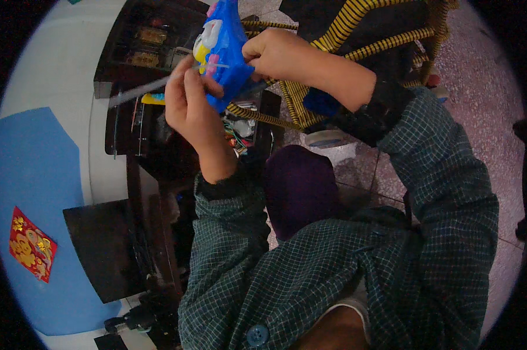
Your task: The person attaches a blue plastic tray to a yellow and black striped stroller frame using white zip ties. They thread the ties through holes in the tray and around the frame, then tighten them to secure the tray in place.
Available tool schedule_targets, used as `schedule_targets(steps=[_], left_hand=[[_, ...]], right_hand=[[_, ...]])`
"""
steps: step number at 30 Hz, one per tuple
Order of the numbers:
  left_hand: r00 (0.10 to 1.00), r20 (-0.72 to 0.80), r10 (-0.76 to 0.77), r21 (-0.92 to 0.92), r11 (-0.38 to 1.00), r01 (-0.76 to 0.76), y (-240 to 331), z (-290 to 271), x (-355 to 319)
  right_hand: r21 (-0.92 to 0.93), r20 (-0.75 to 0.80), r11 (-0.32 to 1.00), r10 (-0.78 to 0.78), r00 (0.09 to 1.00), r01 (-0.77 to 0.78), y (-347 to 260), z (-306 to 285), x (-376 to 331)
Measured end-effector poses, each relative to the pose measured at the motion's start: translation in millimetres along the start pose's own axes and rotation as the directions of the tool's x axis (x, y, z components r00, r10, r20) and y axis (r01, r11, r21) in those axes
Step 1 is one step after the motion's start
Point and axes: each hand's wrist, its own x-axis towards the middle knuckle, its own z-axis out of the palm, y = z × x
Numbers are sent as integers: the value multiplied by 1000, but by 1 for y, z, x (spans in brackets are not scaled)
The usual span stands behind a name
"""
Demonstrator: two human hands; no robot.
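Note:
Both my hands are raised at the top middle around a bright blue object (233, 55) with raised white, yellow and pink shapes on its face; its exact kind I cannot make out. My left hand (189, 108) is closed at its lower left, with a thin translucent strip (138, 92) between the fingers. The strip crosses the object's front and sticks out to the left. My right hand (281, 55) pinches the object's right edge, fingertips partly hidden behind it.
Beyond my hands stands a chair frame (348, 23) wrapped in yellow and black. Dark wooden furniture (152, 134) with small items runs along the left. A dark flat panel (103, 251) and a red diamond decoration (33, 245) are farther left. Speckled tiles (479, 134) cover the floor.

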Motion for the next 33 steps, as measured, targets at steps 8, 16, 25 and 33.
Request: schedule_targets(steps=[8,16,25,33], left_hand=[[963,-160,-215,-227,958,176,-15,-14,-59],[714,288,-638,79,759,646,-32,-18,-52],[564,499,-658,-676,111,728,-72,16,-70],[643,392,-658,-783,130,609,-66,27,-80]], right_hand=[[26,46,1000,5,999,-7,1,0,3],[108,90,993,30,995,-40,5,2,5],[335,183,925,120,976,-177,1,3,-1],[316,147,929,154,977,-194,-1,5,-5]])
